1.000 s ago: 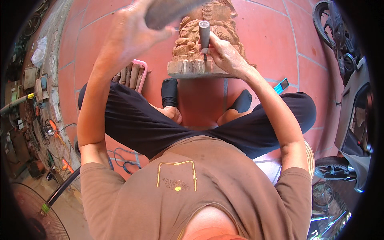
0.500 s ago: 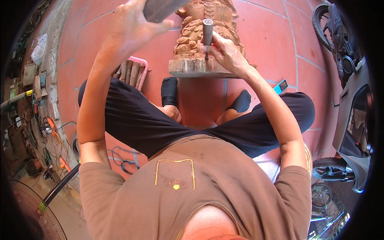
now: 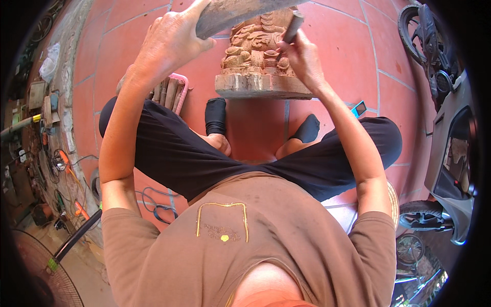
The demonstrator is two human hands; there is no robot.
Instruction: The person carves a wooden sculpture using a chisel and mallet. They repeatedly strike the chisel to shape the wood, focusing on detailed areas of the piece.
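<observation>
There is one view, from the head camera looking down over the person's brown shirt and crossed legs in black trousers.

At the top centre of the frame stands the reddish-brown carved wooden sculpture on its rough square base (image 3: pixel 261 61), resting on the red tiled floor (image 3: pixel 348 56) just beyond the person's black-socked feet.

The left hand (image 3: pixel 171 41), in the upper left of centre, is clamped around the handle end of a thick grey-brown wooden mallet (image 3: pixel 240 11). The mallet's head stretches to the right across the top edge, above the carving. In the frame half a second earlier the mallet sat higher, with only a short piece showing at the top edge; now much more of it is in view and it lies lower, close over the chisel's top.

The right hand (image 3: pixel 303 56), in the upper right of centre, is closed around a dark round-handled chisel (image 3: pixel 292 26), which is tilted, its lower end hidden against the carving's upper right side. This hand and the chisel sit in much the same place as before.

Left of the sculpture, a pink-rimmed tray of wooden-handled tools (image 3: pixel 171 92) lies on the floor, partly behind the left forearm. A small blue object (image 3: pixel 358 108) lies by the right forearm. A parked motorbike (image 3: pixel 450 128) fills the right edge.
</observation>
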